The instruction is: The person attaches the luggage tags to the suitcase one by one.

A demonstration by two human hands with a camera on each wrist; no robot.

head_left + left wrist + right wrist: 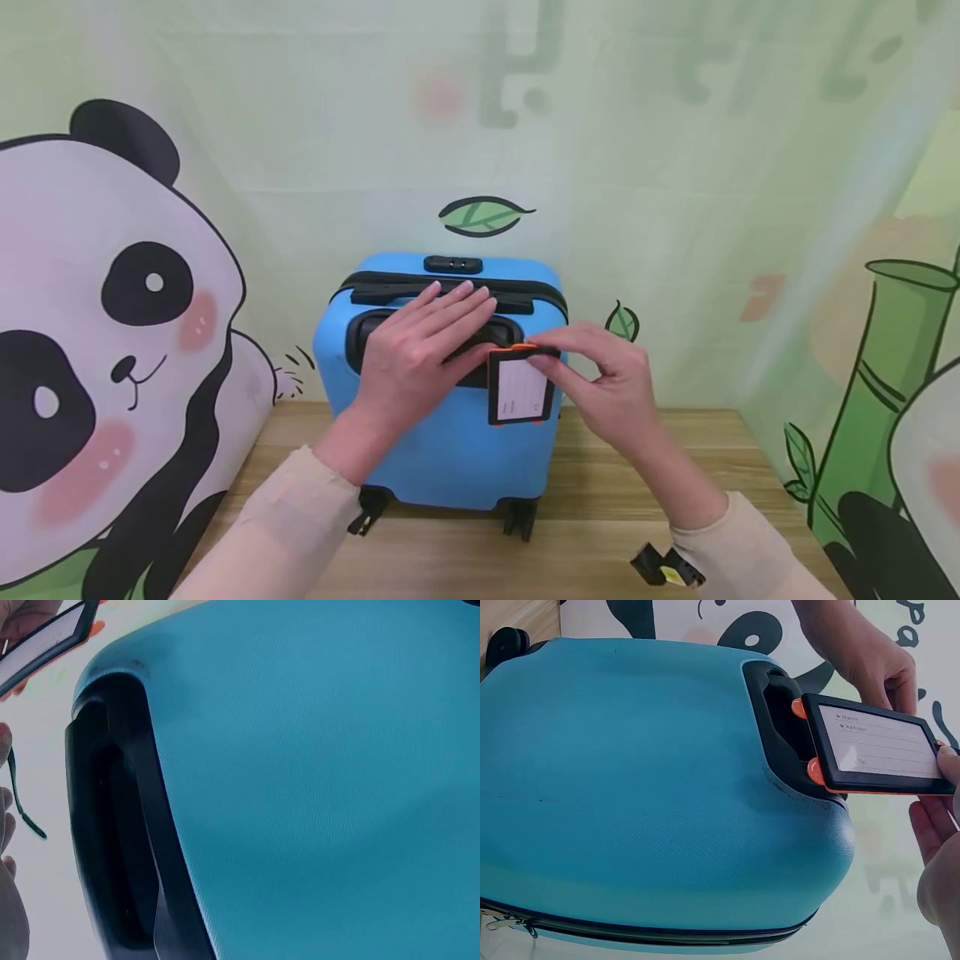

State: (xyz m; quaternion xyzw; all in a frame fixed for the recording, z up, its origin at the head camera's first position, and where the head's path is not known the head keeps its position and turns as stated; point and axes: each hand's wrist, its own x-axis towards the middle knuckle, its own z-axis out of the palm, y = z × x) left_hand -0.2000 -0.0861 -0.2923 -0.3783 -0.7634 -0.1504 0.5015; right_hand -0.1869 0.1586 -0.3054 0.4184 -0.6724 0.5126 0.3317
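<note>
Right hand [618, 392] pinches the luggage tag [521, 390] before the suitcase's [450, 458] upper front, left hand [420, 350] alongside, fingers straight (holding the tag steady should, I judge, limit twisting).

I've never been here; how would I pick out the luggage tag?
Find the blue suitcase on the wooden surface. In front of its right side in the head view, the right hand pinches the small rectangular luggage tag. Unlike the suitcase's black handle, it has orange tabs and a white card printed "Name" and "Address".
</note>
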